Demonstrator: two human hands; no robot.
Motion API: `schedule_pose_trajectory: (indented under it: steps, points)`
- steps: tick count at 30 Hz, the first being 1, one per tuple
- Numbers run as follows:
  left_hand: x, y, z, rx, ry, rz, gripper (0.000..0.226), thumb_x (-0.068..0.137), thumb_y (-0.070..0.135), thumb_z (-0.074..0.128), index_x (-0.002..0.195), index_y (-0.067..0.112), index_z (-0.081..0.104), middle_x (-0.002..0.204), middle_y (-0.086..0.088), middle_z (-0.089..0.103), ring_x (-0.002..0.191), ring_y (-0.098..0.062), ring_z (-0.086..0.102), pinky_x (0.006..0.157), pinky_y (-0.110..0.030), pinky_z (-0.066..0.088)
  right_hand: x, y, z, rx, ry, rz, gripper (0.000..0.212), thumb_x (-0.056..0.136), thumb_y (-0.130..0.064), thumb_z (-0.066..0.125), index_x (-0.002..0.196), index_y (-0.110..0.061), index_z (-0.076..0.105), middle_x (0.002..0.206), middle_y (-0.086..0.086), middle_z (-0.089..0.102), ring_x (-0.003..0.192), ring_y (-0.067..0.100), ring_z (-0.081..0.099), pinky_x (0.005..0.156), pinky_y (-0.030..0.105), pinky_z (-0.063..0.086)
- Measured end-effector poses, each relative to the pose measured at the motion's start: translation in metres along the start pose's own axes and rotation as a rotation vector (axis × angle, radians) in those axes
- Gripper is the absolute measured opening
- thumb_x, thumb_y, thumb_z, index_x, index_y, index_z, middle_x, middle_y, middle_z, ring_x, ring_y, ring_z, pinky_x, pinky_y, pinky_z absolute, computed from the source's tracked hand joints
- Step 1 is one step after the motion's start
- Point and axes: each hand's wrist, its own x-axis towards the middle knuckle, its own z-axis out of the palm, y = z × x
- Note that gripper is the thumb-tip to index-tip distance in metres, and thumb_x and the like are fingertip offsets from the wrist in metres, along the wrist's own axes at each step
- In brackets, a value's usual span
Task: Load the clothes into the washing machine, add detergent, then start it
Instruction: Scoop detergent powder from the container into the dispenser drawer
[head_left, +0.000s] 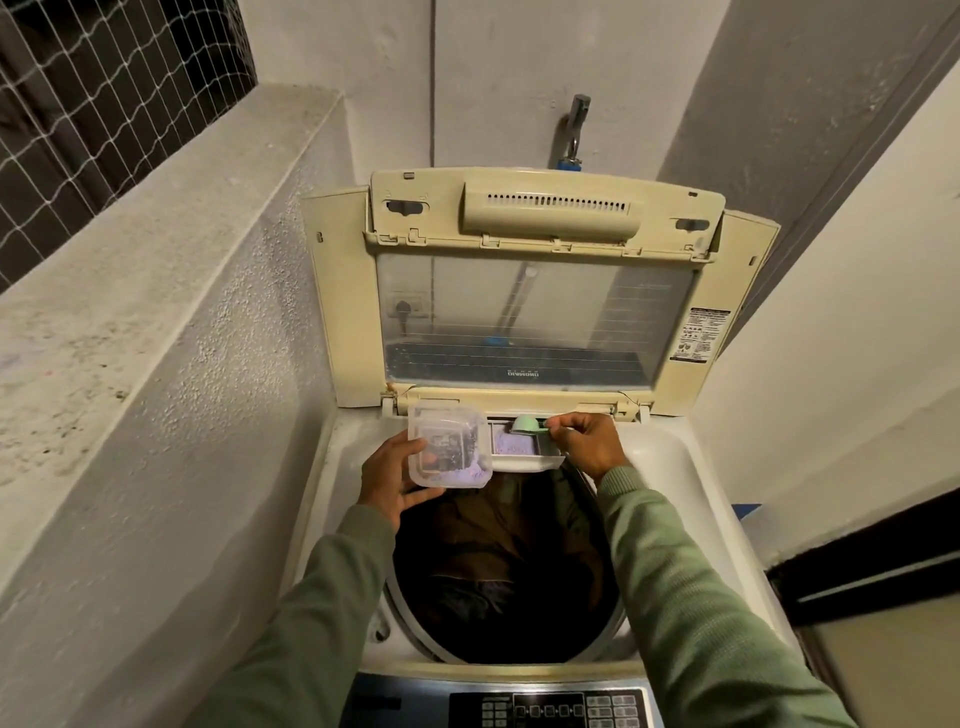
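**Detergent scoop** (525, 425): small, pale green. It is held over the detergent drawer (524, 462), which is drawn out at the far rim of the washing machine (691, 467). Its handle is pinched in the curled fingers of the right hand (589, 441). Pale powder is seen lying in the drawer.

**Container** (449, 447): clear plastic, lidless. It is held just left of the drawer, and its right side overlaps the drawer's left end in this view. A little lilac-white powder is seen in its near corner. It is gripped by the left hand (392, 478), with the thumb on the near wall and the fingers underneath.

**Clothes** (509, 561): dark, heaped in the drum, near of the drawer and below both hands. Loading is judged complete.

**Lid** (519, 312): raised upright at the far side.

**Control panel** (550, 709): at the near edge, with no hand on it.

**Tap** (575, 130): fixed to the far wall above the lid.

**Ledge** (156, 312): rough plaster, at the left.

**Handling note:** dosing is judged to be the step in hand.
- The scoop is best emptied low over the compartment, so that no powder is scattered on the rim or the clothes.
- The container should be kept level throughout.
- The drawer should be pushed fully home and the lid lowered before the panel is touched.
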Motion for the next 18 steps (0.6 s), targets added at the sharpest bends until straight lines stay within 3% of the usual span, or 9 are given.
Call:
schedule_pose_trajectory:
  steps: [3,7,11,14,18]
  points:
    - [0.0,0.0,0.0,-0.001,-0.005,-0.005,0.029,0.088,0.02,0.062,0.117,0.019,0.061,0.119,-0.015,0.063,0.108,-0.036,0.061,0.078,-0.046,0.057,-0.005,-0.007,0.004,-0.182,-0.08,-0.052,0.012,0.087,-0.008,0.068,0.095,-0.003,0.076,0.095,0.011,0.073,0.09,0.018,0.064,0.092,0.035,0.052]
    - [0.0,0.0,0.001,-0.002,-0.015,-0.002,0.024,0.089,0.02,0.062,0.112,0.021,0.062,0.116,-0.013,0.064,0.106,-0.034,0.062,0.075,-0.044,0.057,-0.011,-0.015,0.005,-0.214,-0.101,-0.051,0.014,0.09,-0.005,0.063,0.096,-0.001,0.074,0.09,0.006,0.07,0.087,0.015,0.062,0.087,0.027,0.048]
    - [0.001,0.0,0.001,-0.002,-0.013,0.003,0.031,0.088,0.021,0.062,0.119,0.019,0.06,0.118,-0.014,0.063,0.106,-0.035,0.061,0.076,-0.045,0.057,-0.011,-0.018,0.002,-0.197,-0.073,-0.075,0.014,0.09,-0.005,0.062,0.096,-0.003,0.074,0.094,0.007,0.07,0.089,0.019,0.063,0.089,0.03,0.051]
    - [0.001,0.001,0.002,0.002,-0.013,0.005,0.036,0.088,0.021,0.062,0.125,0.018,0.059,0.122,-0.015,0.062,0.107,-0.036,0.061,0.079,-0.047,0.058,-0.012,-0.024,-0.003,0.064,0.008,-0.044,0.016,0.09,-0.001,0.061,0.082,-0.009,0.072,0.095,0.015,0.072,0.083,0.028,0.067,0.085,0.04,0.057]
    - [-0.002,0.006,0.004,-0.012,-0.014,0.004,0.037,0.089,0.02,0.063,0.125,0.015,0.058,0.122,-0.016,0.061,0.105,-0.036,0.062,0.081,-0.05,0.057,-0.019,-0.04,-0.015,0.425,-0.033,0.075,0.011,0.091,0.004,0.057,0.09,0.002,0.068,0.089,0.023,0.07,0.058,0.025,0.067,0.057,0.029,0.06]
